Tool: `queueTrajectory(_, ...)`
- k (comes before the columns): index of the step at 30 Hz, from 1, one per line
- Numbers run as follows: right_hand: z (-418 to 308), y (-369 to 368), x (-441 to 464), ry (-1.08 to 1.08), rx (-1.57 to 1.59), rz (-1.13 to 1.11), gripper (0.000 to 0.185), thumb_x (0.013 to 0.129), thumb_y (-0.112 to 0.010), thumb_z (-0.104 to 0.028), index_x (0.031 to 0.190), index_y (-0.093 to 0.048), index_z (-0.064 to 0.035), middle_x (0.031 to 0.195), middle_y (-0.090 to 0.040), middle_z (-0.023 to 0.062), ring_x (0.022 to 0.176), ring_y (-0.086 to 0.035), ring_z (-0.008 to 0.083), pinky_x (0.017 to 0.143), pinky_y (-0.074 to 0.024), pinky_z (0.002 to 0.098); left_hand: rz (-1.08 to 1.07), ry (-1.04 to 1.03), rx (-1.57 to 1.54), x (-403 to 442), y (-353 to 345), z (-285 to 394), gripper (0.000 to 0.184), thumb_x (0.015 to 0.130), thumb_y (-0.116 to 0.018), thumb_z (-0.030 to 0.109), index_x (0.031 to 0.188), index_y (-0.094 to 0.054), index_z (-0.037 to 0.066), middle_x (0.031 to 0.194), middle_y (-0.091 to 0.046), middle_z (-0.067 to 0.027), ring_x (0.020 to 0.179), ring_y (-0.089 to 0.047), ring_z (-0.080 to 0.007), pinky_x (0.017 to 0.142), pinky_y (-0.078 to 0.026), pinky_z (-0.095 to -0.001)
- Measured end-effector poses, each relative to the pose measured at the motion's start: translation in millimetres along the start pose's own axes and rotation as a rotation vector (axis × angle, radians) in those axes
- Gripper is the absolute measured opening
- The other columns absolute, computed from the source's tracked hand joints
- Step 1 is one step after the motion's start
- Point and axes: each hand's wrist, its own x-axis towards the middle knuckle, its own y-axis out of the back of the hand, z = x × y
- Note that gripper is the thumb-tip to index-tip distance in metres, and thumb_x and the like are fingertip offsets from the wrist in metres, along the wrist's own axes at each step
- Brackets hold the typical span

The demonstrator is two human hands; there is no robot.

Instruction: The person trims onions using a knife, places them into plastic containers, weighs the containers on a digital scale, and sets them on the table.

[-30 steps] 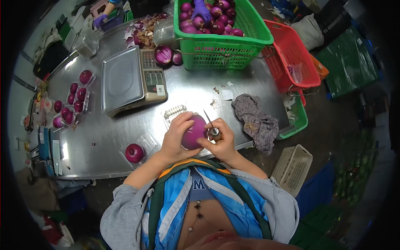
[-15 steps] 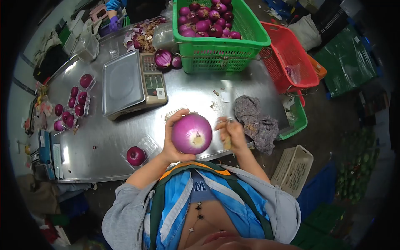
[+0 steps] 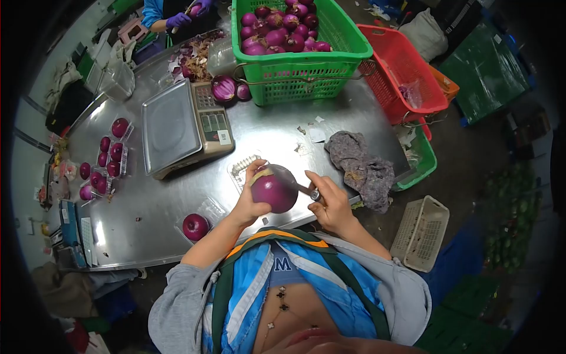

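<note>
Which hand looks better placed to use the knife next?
Probably the right hand: it holds the knife, blade toward the red onion, while the left hand is occupied supporting that onion.

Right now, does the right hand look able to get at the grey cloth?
Probably yes: the cloth lies just beside the right hand, with nothing seen standing between them. The hand holds a knife, though, so it would likely have to put that down first to grasp freely.
</note>
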Motion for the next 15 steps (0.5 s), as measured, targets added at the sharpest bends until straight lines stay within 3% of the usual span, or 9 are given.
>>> queueTrajectory(2, -4, 5, -2, -0.049, -0.075, -0.198, 0.057, 0.082, -0.059, -0.037, 0.125, -0.046, -0.0024, 0.073, -0.05, 0.0081, 0.061, -0.055, 0.0202, 0.052, -0.0455, 0.0314, -0.085, 0.002, -0.028, -4, 3, 2, 0.101, 0.053, -0.085, 0.023, 0.13, -0.019, 0.014, 0.119, -0.045, -0.0084, 0.114, -0.046, -0.0229, 0.096, -0.04, -0.0361)
queueTrajectory(6, -13, 6, 5, 0.02, -0.152, -0.202, 0.057, 0.082, -0.059, -0.034, 0.125, -0.045, -0.0003, 0.071, -0.048, 0.0076, 0.058, -0.053, 0.0212, 0.051, -0.0445, 0.0327, -0.104, -0.126, 0.098, -4, 7, -7, 0.101, 0.051, -0.086, 0.027, 0.128, -0.022, 0.013, 0.127, -0.035, -0.0106, 0.12, -0.039, -0.0248, 0.1, -0.035, -0.0392)
queueTrajectory(15, 4, 3, -2, 0.029, -0.226, -0.138, 0.054, 0.078, -0.063, -0.026, 0.124, -0.047, -0.002, 0.07, -0.048, 0.0079, 0.056, -0.052, 0.0219, 0.05, -0.0435, 0.0327, -0.196, -0.299, 0.176, -9, 12, -4, 0.098, 0.051, -0.085, 0.024, 0.126, -0.023, 0.014, 0.125, -0.032, -0.0136, 0.118, -0.039, -0.0283, 0.096, -0.037, -0.0395)
